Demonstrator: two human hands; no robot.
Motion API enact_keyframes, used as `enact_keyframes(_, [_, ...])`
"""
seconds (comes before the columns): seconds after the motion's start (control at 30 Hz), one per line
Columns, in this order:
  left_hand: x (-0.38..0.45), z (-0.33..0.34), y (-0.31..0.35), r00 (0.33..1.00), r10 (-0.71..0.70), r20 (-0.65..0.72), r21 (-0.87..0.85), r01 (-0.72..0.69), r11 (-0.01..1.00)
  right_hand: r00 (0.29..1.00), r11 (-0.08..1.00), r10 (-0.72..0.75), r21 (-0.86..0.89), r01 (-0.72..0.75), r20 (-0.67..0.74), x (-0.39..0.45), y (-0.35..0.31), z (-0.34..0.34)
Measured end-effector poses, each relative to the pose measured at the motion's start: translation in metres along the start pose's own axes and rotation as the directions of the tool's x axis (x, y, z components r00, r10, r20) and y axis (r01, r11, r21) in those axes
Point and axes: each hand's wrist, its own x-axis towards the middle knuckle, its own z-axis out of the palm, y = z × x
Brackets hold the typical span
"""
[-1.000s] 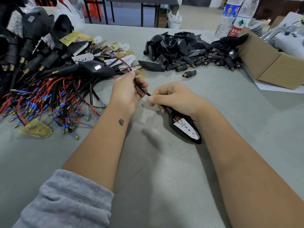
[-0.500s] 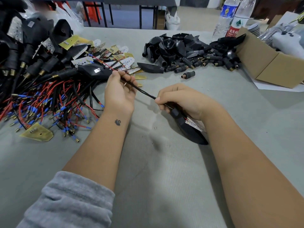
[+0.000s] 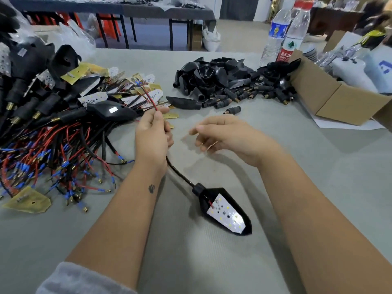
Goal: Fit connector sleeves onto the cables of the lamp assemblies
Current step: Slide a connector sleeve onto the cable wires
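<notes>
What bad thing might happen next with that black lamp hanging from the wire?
The left hand alone grips the black cable of the black pointed lamp with its white LED board; the right hand holds nothing, so the lamp may swing or drag. The thin red and black wire ends above the fist lie close to the tangled pile of red and black wires and might snag.

Cable (image 3: 177,171) middle hidden inside the left hand (image 3: 151,136), right hand's (image 3: 229,135) fingertips motion-blurred, wire pile (image 3: 42,145) cut off at bench's left edge, cardboard box (image 3: 331,98) cut at right.

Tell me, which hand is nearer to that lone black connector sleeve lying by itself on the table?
Right. The right hand hovers open just below the sleeve; the left hand grips the cable farther left.
</notes>
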Motion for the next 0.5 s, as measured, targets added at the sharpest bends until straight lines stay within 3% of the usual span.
enact_keyframes(0.17, [0.001,0.002,-0.004,1.000,-0.013,0.013,0.120,0.012,0.993,0.887,0.964,0.007,-0.232,-0.129,-0.461,0.028,0.017,-0.067])
enact_keyframes(0.27, [0.006,0.002,-0.005,1.000,-0.022,0.008,0.126,0.021,0.992,0.799,0.865,0.011,-0.395,-0.309,-0.601,0.051,0.030,-0.116])
enact_keyframes(0.37, [0.010,0.003,-0.006,1.000,-0.028,0.003,0.105,0.028,0.994,0.688,0.804,-0.011,-0.415,-0.425,-0.725,0.071,0.038,-0.153])
enact_keyframes(0.5, [0.009,0.005,-0.007,0.999,-0.031,-0.036,0.070,0.034,0.997,0.679,0.864,0.092,-0.280,-0.418,-0.728,0.101,0.046,-0.181])
